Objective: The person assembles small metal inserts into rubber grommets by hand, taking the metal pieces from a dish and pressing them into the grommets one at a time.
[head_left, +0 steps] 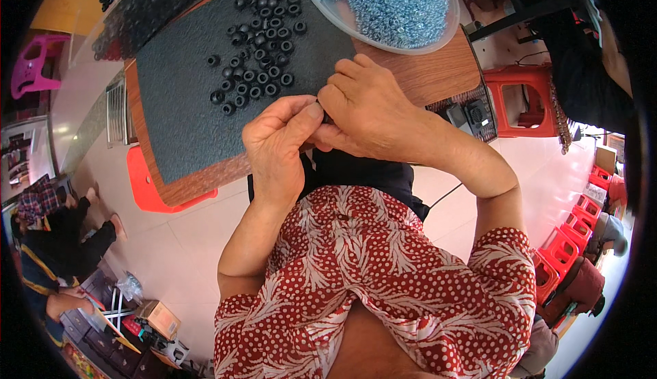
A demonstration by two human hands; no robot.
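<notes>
My left hand (279, 131) and my right hand (368, 109) meet over the near edge of the table, fingertips pressed together. Both are closed in a pinch. A sliver of something small and dark shows between them, mostly hidden by the fingers, so I cannot tell its kind. Just beyond my hands, many loose black round beads (263, 44) with wide holes lie scattered on a dark grey textured mat (179, 105). To the far right of them stands a clear round tub (453, 27) full of small shiny blue beads (400, 3).
A clear container of black beads (161, 6) stands at the table's far left. The wooden table (438, 78) has a red stool (523, 98) to its right and a red seat (147, 184) below its left edge. Other people sit at both sides.
</notes>
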